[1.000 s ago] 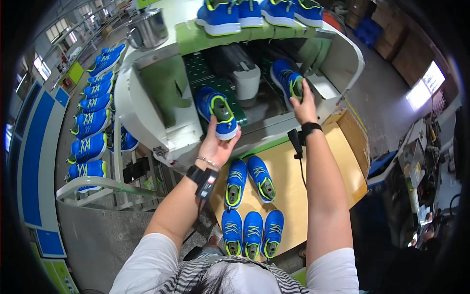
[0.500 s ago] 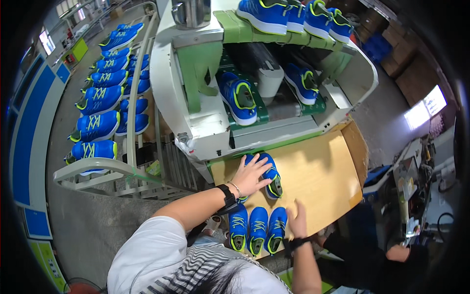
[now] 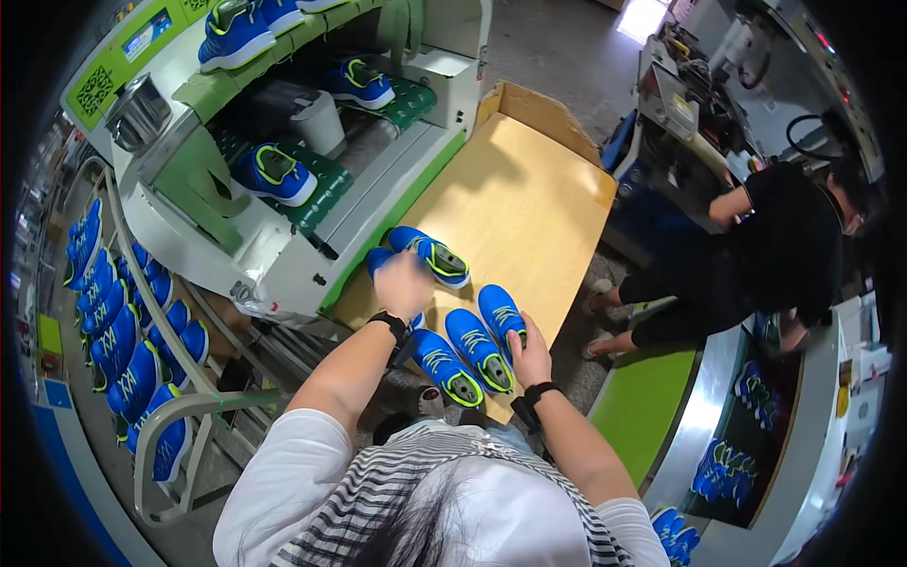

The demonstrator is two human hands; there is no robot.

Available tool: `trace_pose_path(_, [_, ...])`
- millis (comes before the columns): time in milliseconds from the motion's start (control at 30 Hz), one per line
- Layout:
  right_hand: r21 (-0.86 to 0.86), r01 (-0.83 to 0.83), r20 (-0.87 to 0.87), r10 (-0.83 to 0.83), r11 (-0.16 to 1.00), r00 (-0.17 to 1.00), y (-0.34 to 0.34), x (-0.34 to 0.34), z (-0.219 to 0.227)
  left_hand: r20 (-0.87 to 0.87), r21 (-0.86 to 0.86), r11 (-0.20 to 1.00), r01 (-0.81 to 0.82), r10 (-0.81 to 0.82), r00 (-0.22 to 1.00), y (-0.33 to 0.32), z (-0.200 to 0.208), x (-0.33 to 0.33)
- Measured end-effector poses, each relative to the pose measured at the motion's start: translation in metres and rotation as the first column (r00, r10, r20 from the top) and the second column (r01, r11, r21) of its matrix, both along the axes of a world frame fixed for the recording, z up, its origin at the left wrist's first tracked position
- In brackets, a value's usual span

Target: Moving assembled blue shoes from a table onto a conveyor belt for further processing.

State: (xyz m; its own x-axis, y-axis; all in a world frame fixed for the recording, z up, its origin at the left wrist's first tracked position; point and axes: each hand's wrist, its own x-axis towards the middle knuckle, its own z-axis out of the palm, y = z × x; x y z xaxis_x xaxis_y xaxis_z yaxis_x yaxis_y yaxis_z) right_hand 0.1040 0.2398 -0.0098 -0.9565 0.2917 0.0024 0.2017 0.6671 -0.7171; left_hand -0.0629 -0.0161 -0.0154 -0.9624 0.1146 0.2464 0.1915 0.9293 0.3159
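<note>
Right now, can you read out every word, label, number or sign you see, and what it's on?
No text can be read clearly.
Green machine panel, top left: blue-and-white label, too small to read.
Blue shoes on the table: any lettering too small to make out.
Equipment at upper right: too blurred to tell.

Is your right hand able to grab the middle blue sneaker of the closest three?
Probably yes: the middle blue sneaker looks uncovered, though the rightmost sneaker sits between it and the right hand.

Shoes (image 3: 467, 333), blue with yellow-green collars (image 3: 264, 163) (soles (image 3: 302, 194) white); worktop (image 3: 529, 180), pale tan; conveyor belt (image 3: 412, 101), dark green; garment (image 3: 368, 491), striped black and white; sleeves (image 3: 302, 454), white.
</note>
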Motion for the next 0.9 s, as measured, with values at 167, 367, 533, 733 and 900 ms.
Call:
trace_pose_path(167, [0.058,0.037,0.024,-0.038,0.998,0.999,0.001,0.004,-0.003,-0.006,0.040,0.999,0.002,-0.001,1.000,0.004,0.001,0.004])
trace_pose_path(367, [0.074,0.047,0.027,-0.049,0.996,0.998,-0.002,0.005,0.003,0.001,0.047,0.999,-0.005,0.005,1.000,0.002,0.004,0.006])
trace_pose_path(533, [0.099,0.046,0.034,-0.049,0.994,0.998,0.000,0.004,0.000,0.004,0.051,0.999,-0.008,0.007,1.000,0.002,0.004,0.005])
trace_pose_path(733, [0.092,0.048,0.045,-0.053,0.995,0.998,-0.003,0.003,0.001,-0.002,0.056,0.998,-0.019,0.019,1.000,0.001,0.006,0.005])
trace_pose_path(900, [0.103,0.039,0.023,-0.042,0.994,0.999,-0.001,0.004,0.001,0.020,0.037,0.999,-0.008,0.007,1.000,0.004,0.010,0.006])
